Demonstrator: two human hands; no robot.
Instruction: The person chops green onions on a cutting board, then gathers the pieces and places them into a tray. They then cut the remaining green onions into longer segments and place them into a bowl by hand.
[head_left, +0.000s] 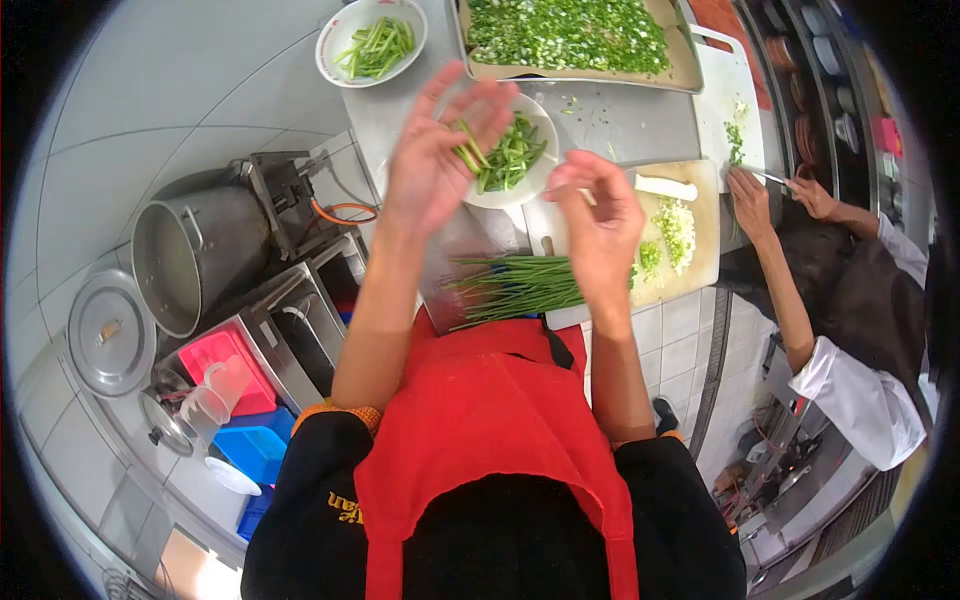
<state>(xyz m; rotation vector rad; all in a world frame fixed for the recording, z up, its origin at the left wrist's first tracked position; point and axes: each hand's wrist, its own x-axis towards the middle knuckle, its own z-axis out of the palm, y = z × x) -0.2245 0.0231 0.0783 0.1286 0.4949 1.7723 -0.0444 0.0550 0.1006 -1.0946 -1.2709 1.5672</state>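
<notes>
My left hand is raised over the left side of a white bowl, its fingers spread. Cut green stalk pieces lie in this bowl, and a few show against the edge of my left palm. At the bowl's right rim is my right hand, fingers curled with thumb and fingertips close together; what they pinch, if anything, is hidden. Below the hands lies a bunch of long thin green stalks. To the right, a cutting board carries chopped white and green pieces and a white-handled tool.
A tray of chopped greens stands at the back, beside another bowl of cut stalks. On the right, a co-worker's hands work with a knife at a white board. A large pot stands at left.
</notes>
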